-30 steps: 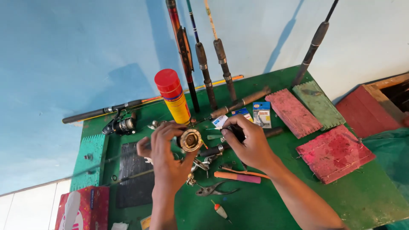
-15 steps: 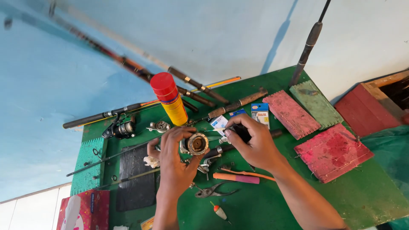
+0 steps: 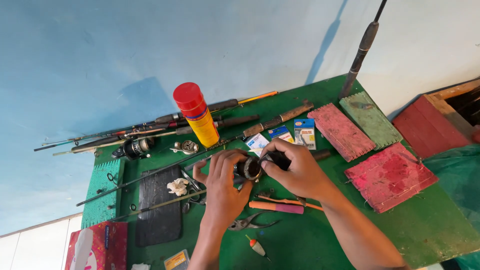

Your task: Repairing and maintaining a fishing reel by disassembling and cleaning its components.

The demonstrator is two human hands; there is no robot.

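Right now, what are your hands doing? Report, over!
Left hand and right hand both gripping a round reel part over the green table. Pliers and pink-handled tool lie just below. Nothing blocking.

Around the spray can [image 3: 197, 114]: three slatted boards, two red [image 3: 341, 131] [image 3: 389, 176] and one green [image 3: 370, 119], three hook packets [image 3: 304, 133], one pliers [image 3: 248, 223], one float [image 3: 257, 246].

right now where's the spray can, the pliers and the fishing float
spray can [image 3: 204, 124], head view, on its yellow body below the red cap
pliers [image 3: 247, 222], head view, near the pivot, by the left wrist
fishing float [image 3: 257, 246], head view, on its orange and white body
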